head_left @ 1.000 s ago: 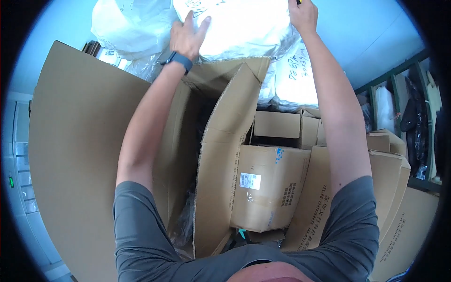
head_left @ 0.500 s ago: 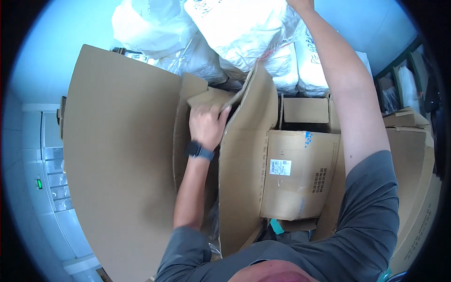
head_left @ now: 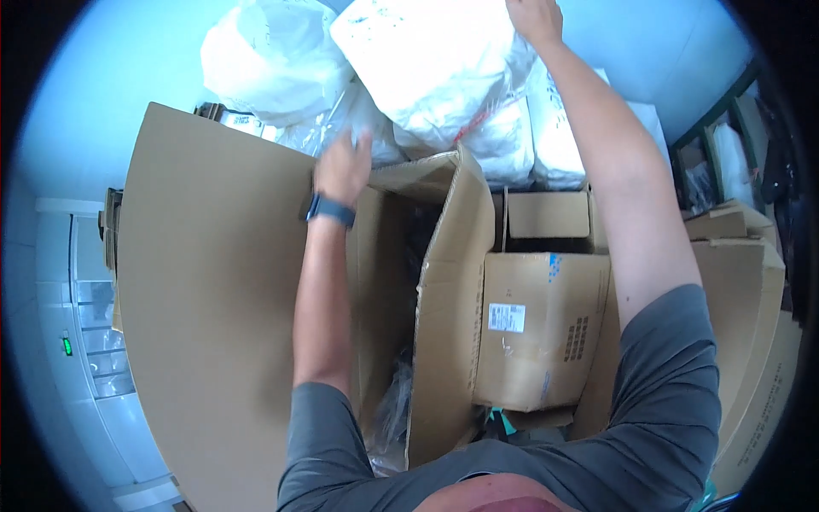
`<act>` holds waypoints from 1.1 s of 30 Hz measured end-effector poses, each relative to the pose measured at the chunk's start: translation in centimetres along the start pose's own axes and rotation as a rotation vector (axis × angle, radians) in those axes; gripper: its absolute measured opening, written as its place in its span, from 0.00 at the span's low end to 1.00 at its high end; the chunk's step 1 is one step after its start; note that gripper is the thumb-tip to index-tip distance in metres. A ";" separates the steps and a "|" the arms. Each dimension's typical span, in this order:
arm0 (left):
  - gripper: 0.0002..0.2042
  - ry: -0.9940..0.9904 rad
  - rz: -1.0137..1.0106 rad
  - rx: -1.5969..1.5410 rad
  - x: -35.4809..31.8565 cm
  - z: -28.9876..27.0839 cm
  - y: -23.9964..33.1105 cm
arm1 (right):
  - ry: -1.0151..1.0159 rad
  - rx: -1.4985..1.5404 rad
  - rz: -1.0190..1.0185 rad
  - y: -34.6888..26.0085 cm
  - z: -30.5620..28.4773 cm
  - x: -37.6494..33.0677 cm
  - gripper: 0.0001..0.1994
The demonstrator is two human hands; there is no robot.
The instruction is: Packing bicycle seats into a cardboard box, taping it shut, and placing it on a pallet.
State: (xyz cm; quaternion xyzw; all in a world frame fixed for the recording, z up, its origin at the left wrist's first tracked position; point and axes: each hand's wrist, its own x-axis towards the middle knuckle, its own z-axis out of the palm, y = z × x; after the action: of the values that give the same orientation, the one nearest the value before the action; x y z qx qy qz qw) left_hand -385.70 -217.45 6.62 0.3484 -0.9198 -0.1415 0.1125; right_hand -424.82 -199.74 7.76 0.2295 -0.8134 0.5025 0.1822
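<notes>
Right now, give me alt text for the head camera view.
A person's right hand grips a large white sack atop a stack, while the left hand, wearing a wristwatch, reaches to a tall open cardboard box. More cardboard boxes stand alongside.

- Bright, even daylight fills the scene; the pale blue wall (head_left: 102, 111) looks washed out.
- The white sacks (head_left: 426, 68) glare near the top, their detail partly lost.
- Deep shadow sits inside the open cardboard box (head_left: 401, 282).
- The left hand (head_left: 341, 171) is smeared by motion blur.
- Fisheye bending curves straight edges; a black rim rings the picture.
</notes>
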 end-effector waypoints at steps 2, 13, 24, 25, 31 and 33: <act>0.41 0.315 0.315 -0.056 6.0 -1.1 5.5 | -0.042 0.017 0.036 -0.7 -1.2 0.0 0.17; 0.42 0.164 0.553 0.044 20.2 4.7 9.0 | 0.281 0.091 -0.407 2.1 -0.8 1.1 0.16; 0.34 -0.049 0.534 -0.048 18.8 1.9 7.8 | -0.457 -0.207 -0.985 -7.8 -8.6 -17.3 0.26; 0.34 -0.028 0.546 -0.033 19.1 1.8 8.0 | -0.462 -0.210 -0.991 -8.3 -7.9 -17.3 0.26; 0.33 -0.034 0.546 -0.033 18.8 1.4 8.3 | -0.548 -0.355 -1.144 -8.7 -3.8 -16.5 0.30; 0.33 -0.046 0.560 -0.034 18.6 1.3 8.4 | -0.549 -0.410 -1.136 -8.3 -3.6 -15.8 0.31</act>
State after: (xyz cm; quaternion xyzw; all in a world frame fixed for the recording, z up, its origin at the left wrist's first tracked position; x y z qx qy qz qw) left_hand -404.81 -223.65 10.25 0.0753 -0.9800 -0.1281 0.1322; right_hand -406.84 -196.73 7.05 0.7032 -0.6619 0.0867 0.2449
